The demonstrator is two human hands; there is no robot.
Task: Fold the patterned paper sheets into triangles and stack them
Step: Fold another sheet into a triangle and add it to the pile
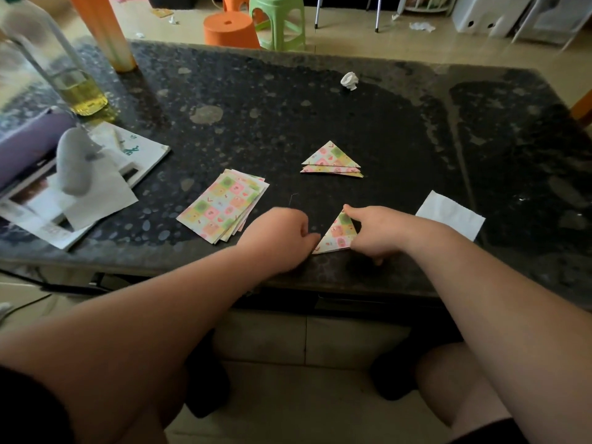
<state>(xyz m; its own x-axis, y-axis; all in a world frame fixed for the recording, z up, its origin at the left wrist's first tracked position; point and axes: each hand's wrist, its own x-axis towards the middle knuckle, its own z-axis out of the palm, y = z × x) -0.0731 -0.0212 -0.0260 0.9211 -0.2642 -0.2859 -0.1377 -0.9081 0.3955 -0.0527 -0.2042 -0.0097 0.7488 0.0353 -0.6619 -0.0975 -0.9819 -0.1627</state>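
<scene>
A folded patterned paper triangle (338, 233) lies near the front edge of the dark table (320, 107), between my two hands. My left hand (278, 238) has curled fingers that pinch the triangle's lower left corner. My right hand (373, 232) presses on its right side, with one finger stretched to the top tip. A stack of flat patterned sheets (222, 208) lies to the left of my left hand. A small pile of folded triangles (331, 160) sits further back in the middle of the table.
A white paper napkin (450, 214) lies right of my right hand. A crumpled white paper ball (349, 81) sits far back. At the left are books and papers (80, 193), a bottle with yellow liquid (64, 68) and an orange leg (105, 33). Plastic stools (256, 24) stand beyond the table.
</scene>
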